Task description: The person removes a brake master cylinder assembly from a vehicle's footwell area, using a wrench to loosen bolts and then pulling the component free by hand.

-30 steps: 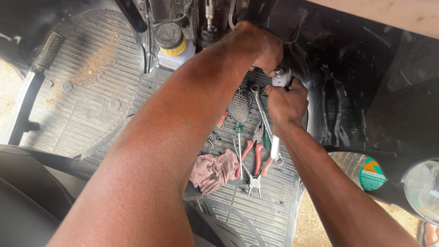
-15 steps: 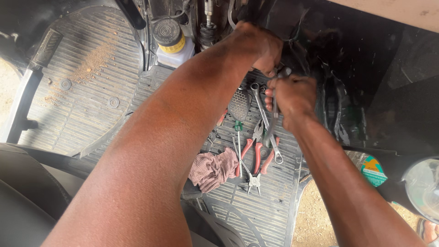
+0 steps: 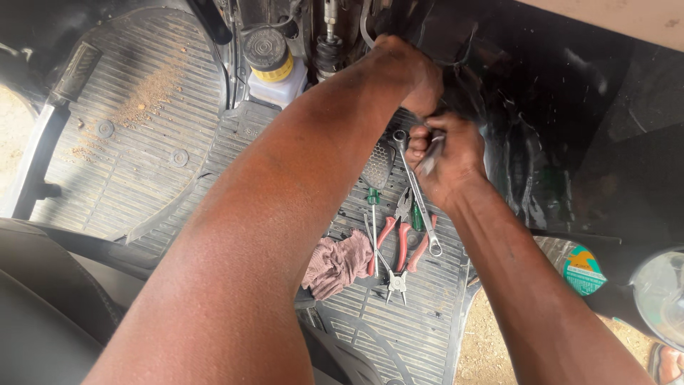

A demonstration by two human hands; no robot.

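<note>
- Ribbed grey rubber floor mat (image 3: 142, 142) is seen underfoot in a vehicle footwell; loose tools are laid on it below the hands.
- Left hand (image 3: 413, 71) is reached up into the dark recess under the dash; its fingers are hidden, so whether it is closed on anything cannot be told.
- Right hand (image 3: 445, 160) is curled shut around a slim metal tool (image 3: 431, 153), held just below the left hand, close against the dark panel (image 3: 541, 107).
- Risk, as judged: the tool could slip from the fastening and knuckles be struck on the panel edge, since the work point is barely visible and both hands are crowded together.
- A dropped part could be lost among the mat ribs or the tools.
- Lying on the mat: a long combination wrench (image 3: 417, 196), red-handled pliers (image 3: 399, 239), a green-handled screwdriver (image 3: 372, 214), a pinkish rag (image 3: 335, 262).
- A yellow-banded fluid reservoir (image 3: 269, 60) stands to the left; access is narrowed by a pedal (image 3: 377, 164) beneath the forearm.
</note>
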